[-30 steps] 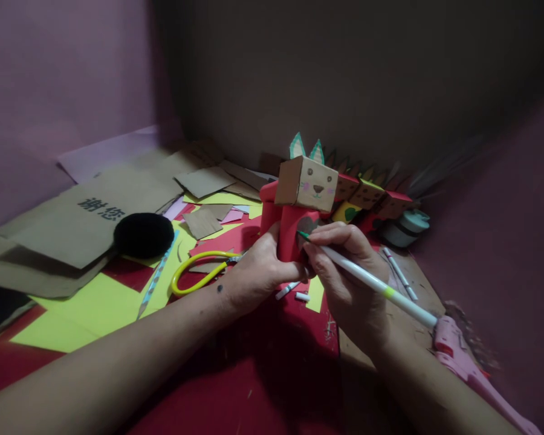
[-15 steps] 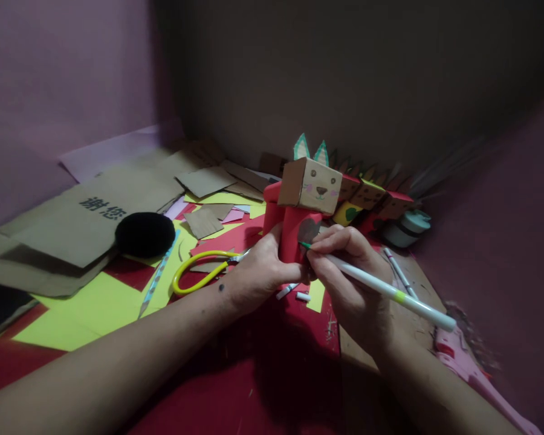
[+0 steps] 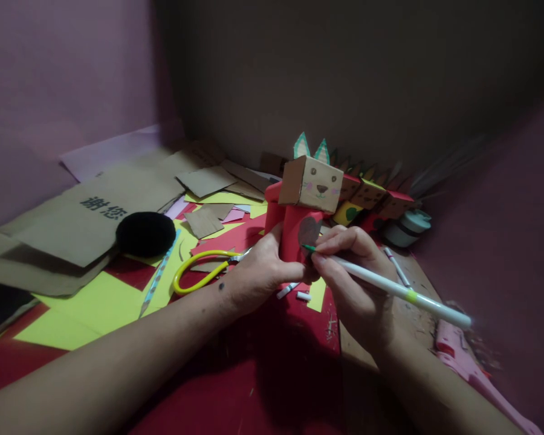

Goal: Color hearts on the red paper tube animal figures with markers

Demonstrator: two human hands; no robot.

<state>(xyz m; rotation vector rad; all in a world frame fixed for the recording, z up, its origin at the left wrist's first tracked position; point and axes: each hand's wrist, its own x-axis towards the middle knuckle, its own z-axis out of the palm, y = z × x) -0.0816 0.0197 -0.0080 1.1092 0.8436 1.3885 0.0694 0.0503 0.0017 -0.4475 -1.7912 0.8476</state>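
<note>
A cardboard animal figure (image 3: 324, 184) stands upright in the middle, with a box head, green-edged ears, a drawn face and a red paper body. My left hand (image 3: 265, 263) is wrapped round the lower red body, its thumb across the front. In my right hand (image 3: 356, 272) is a white felt-tip marker (image 3: 381, 281) with a light-green band. Its green tip is at the lower edge of the dark heart-like patch (image 3: 309, 232) on the body. Whether the tip touches the paper is hard to tell. The figure's base is hidden behind my left hand.
Yellow-handled scissors (image 3: 204, 272), a patterned pencil (image 3: 159, 275) and a round black object (image 3: 145, 234) lie left among yellow paper (image 3: 81, 311) and cardboard pieces (image 3: 118, 205). Similar figures (image 3: 367, 196) and a lidded container (image 3: 408, 228) stand behind right. A pink tool, perhaps a glue gun (image 3: 466, 362), lies right.
My right hand and the marker have shifted slightly right and down, and more of the dark patch shows. The figure has moved a touch to the right, still in my left hand.
</note>
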